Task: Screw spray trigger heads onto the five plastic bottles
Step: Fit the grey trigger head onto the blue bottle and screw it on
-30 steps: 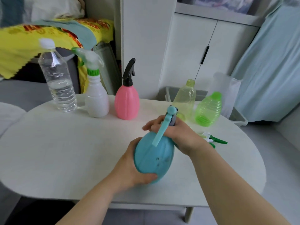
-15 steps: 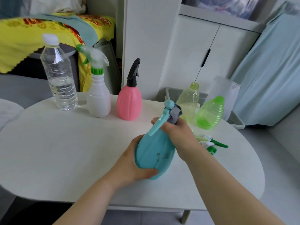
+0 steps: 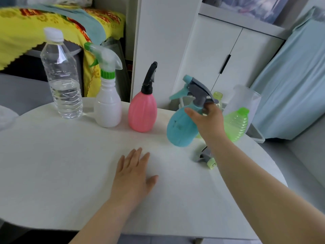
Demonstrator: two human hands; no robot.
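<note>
The right hand (image 3: 209,124) curls its fingers round the neck of the seemingly light, rigid teal bottle (image 3: 179,129), probably its surest hold, while the left hand (image 3: 133,175) lies flat, fingers straight.

white oval table (image 3: 52,173) in front | white two-door cabinet (image 3: 211,50) with black handle behind | yellow patterned cloth (image 3: 26,32) far left | pale blue fabric (image 3: 290,76) at right | soft even light

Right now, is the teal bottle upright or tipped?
Tipped: the teal bottle leans rightward, held at its neck by the right hand. Whether its base touches the table cannot be told.
</note>
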